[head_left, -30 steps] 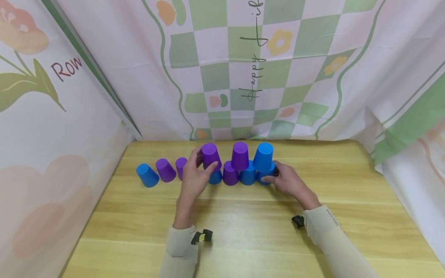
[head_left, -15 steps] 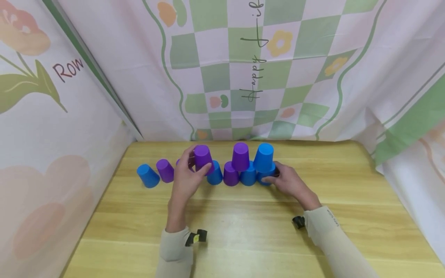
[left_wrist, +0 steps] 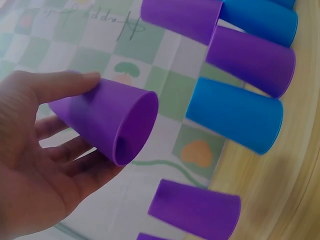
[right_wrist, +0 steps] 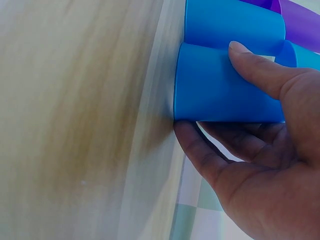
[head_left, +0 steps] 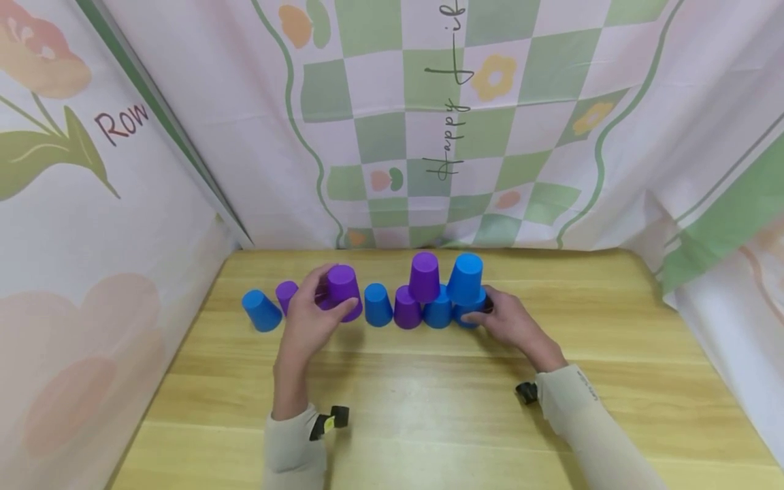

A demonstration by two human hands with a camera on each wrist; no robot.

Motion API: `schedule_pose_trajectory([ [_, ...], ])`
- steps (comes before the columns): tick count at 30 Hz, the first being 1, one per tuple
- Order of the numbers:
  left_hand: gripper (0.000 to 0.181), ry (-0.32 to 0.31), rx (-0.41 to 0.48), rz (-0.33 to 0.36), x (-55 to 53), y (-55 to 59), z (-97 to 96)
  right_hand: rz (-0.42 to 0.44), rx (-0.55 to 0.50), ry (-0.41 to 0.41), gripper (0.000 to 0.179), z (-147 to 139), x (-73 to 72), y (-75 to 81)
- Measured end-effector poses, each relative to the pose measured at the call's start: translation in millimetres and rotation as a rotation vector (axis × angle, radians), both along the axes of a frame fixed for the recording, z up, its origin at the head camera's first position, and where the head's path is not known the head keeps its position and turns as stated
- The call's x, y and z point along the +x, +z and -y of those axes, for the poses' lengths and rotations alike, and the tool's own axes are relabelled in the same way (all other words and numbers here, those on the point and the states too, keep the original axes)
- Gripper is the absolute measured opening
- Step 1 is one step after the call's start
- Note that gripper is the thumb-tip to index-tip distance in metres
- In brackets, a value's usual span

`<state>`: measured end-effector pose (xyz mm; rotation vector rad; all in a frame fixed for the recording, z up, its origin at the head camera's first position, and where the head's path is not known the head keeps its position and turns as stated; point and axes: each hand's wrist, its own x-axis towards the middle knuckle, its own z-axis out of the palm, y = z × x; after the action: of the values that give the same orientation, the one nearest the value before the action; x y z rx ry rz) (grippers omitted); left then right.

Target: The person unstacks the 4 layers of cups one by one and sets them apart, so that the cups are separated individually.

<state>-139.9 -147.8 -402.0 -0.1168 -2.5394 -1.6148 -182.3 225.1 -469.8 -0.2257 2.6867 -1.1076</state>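
Observation:
My left hand [head_left: 309,323] grips an upside-down purple cup [head_left: 343,289] between thumb and fingers. In the left wrist view its open rim shows, held off the table to the left of a blue cup [left_wrist: 235,115]. My right hand [head_left: 505,314] holds the blue cup [right_wrist: 220,85] at the right end of the bottom row, thumb on its near side and fingers along the outer side. Above it, an upper blue cup [head_left: 465,278] and an upper purple cup [head_left: 424,275] rest on the row, which also has a purple cup [head_left: 407,309] and a blue cup [head_left: 437,313].
Left of the row stand a blue cup [head_left: 261,311] and a purple cup [head_left: 285,292]. Another purple cup [left_wrist: 195,210] is mostly hidden behind my left hand in the head view. Patterned cloth [head_left: 429,136] hangs along the back edge of the wooden table [head_left: 429,408].
My left hand has carried the purple cup left and down, from over the blue cup to beside it, uncovering that cup. My right hand has stayed in place.

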Motion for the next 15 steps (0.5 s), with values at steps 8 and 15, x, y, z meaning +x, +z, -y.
schedule_pose_trajectory([
  [8, 0.06, -0.025, -0.044, 0.061, 7.2, -1.1, 17.1, -0.001, 0.006, -0.005, 0.057, 0, -1.4, -2.2],
  [15, 0.06, -0.048, -0.041, 0.09, 11.9, -2.5, 26.9, -0.001, 0.007, -0.002, 0.057, 0, -0.9, -1.8],
])
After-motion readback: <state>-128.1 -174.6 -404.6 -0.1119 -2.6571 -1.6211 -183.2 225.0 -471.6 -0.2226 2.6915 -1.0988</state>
